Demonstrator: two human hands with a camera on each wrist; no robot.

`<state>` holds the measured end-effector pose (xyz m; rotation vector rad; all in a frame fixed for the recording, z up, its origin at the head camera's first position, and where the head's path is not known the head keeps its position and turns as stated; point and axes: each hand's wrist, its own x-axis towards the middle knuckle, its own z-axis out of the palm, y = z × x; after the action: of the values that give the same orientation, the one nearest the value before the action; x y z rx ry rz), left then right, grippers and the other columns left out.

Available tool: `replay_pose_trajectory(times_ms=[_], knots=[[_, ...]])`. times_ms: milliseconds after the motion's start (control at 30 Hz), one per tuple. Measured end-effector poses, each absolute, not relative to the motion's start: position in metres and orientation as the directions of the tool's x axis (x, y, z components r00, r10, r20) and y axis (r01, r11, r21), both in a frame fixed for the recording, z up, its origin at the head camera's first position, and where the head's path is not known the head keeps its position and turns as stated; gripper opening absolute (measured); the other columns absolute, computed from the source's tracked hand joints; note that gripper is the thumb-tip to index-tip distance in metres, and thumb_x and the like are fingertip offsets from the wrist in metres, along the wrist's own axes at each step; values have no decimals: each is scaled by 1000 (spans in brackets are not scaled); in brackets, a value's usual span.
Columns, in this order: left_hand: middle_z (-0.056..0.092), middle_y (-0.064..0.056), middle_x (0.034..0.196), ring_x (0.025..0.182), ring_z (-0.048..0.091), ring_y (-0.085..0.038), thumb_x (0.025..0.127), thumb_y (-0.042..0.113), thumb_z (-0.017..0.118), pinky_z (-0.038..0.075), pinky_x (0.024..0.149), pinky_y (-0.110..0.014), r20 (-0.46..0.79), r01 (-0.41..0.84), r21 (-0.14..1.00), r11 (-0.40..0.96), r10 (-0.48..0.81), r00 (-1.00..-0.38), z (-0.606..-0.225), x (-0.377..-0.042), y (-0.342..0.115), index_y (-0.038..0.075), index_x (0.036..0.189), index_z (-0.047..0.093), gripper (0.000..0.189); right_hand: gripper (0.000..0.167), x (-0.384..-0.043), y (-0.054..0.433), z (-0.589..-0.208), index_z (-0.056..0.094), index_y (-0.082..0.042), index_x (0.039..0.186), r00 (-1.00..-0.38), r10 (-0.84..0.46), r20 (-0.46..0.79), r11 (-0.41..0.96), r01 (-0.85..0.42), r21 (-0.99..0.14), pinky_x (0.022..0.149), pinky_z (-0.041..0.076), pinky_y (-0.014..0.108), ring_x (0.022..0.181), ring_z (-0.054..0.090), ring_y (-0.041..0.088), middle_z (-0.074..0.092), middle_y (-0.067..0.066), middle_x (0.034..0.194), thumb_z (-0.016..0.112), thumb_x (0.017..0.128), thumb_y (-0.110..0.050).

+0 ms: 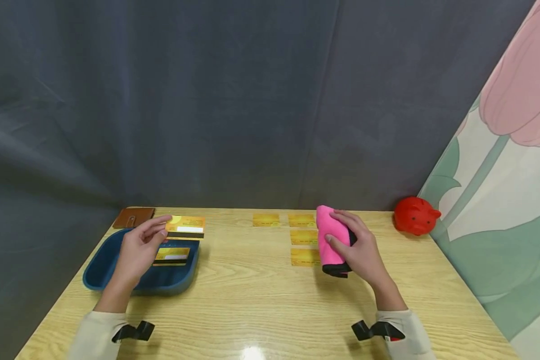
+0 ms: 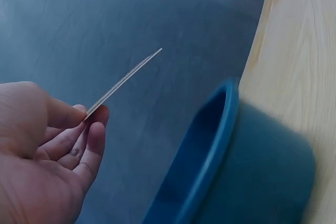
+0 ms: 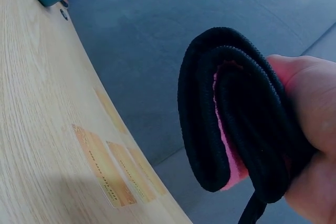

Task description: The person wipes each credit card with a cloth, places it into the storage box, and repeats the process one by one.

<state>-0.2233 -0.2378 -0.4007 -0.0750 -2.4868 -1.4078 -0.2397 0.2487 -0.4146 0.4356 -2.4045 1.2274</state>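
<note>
Between thumb and fingers, my left hand (image 1: 137, 247) pinches a gold bank card (image 1: 185, 227) with a dark stripe and a white strip. The left wrist view shows that card (image 2: 124, 83) edge-on. Below it, another gold card (image 1: 171, 256) lies in the blue basin (image 1: 190, 277). My right hand (image 1: 359, 250) grips a folded pink cloth (image 1: 330, 237) with black edging, held above the table; its folded layers (image 3: 231, 108) show in the right wrist view. Several gold cards (image 1: 265, 220) lie on the table just left of the cloth, some partly hidden by it.
A brown leather wallet (image 1: 134, 217) lies behind the basin at the back left. The red piggy bank (image 1: 415, 216) stands at the back right corner. A dark curtain (image 1: 234, 110) hangs behind the wooden table (image 1: 252, 295), and a floral wall (image 1: 513, 200) borders it on the right.
</note>
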Motion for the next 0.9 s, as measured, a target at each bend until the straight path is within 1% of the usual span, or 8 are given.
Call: replay_pose_trajectory(times_ms=[233, 333, 433, 533, 600, 667, 800, 900], knots=[[68, -20, 136, 93, 55, 21, 110, 20, 52, 50, 80, -5, 202, 102, 801, 589, -105, -974, -412, -225, -266, 11, 145, 60, 37, 54, -238, 250, -415, 63, -19, 142, -875, -93, 476, 575, -437, -691, 96, 38, 5, 137, 52, 34, 56, 9, 150, 81, 90, -16], [67, -21, 138, 93, 53, 23, 110, 19, 51, 50, 80, -5, 166, 69, 796, 601, -106, -980, -416, -228, -273, 9, 145, 59, 38, 54, -238, 250, -414, 64, -19, 142, -874, -90, 477, 579, -436, -689, 97, 37, 5, 137, 52, 34, 56, 9, 150, 81, 90, -16], [67, -23, 137, 91, 54, 20, 110, 17, 50, 53, 79, -9, 125, 39, 791, 611, -98, -987, -420, -230, -279, 6, 145, 58, 38, 54, -239, 250, -413, 64, -19, 142, -873, -90, 478, 581, -436, -687, 97, 37, 5, 137, 52, 33, 56, 9, 150, 81, 90, -16], [67, -25, 135, 89, 58, 14, 110, 14, 50, 57, 81, -17, 96, 29, 792, 610, -77, -992, -424, -232, -283, 3, 145, 58, 38, 54, -239, 251, -413, 64, -19, 141, -873, -90, 480, 580, -437, -687, 98, 37, 5, 137, 52, 33, 56, 9, 150, 81, 90, -16], [67, -26, 134, 90, 63, 7, 109, 11, 50, 60, 82, -23, 78, 23, 790, 613, -63, -995, -426, -234, -285, 2, 144, 58, 37, 54, -239, 251, -413, 64, -19, 141, -872, -89, 482, 580, -438, -686, 98, 37, 5, 137, 52, 33, 56, 9, 150, 81, 90, -16], [66, -27, 134, 94, 68, -4, 109, 10, 50, 62, 85, -32, 60, 19, 780, 626, -44, -997, -428, -237, -287, 0, 144, 58, 37, 53, -239, 251, -414, 64, -19, 141, -871, -88, 483, 580, -439, -686, 98, 37, 5, 137, 52, 33, 56, 9, 150, 81, 90, -17], [65, -30, 135, 102, 72, -27, 109, 9, 48, 60, 91, -48, 10, 0, 752, 659, -12, -1000, -432, -241, -291, -1, 143, 58, 37, 53, -239, 251, -415, 64, -19, 141, -877, -89, 473, 584, -430, -688, 98, 38, 7, 138, 52, 33, 56, 9, 151, 81, 91, -18], [64, -31, 135, 104, 71, -33, 109, 7, 45, 59, 93, -51, -28, -21, 749, 662, -1, -1000, -435, -243, -293, -3, 143, 57, 37, 53, -239, 250, -416, 63, -19, 142, -884, -93, 458, 589, -419, -690, 98, 39, 8, 138, 51, 33, 55, 8, 151, 80, 91, -20]])
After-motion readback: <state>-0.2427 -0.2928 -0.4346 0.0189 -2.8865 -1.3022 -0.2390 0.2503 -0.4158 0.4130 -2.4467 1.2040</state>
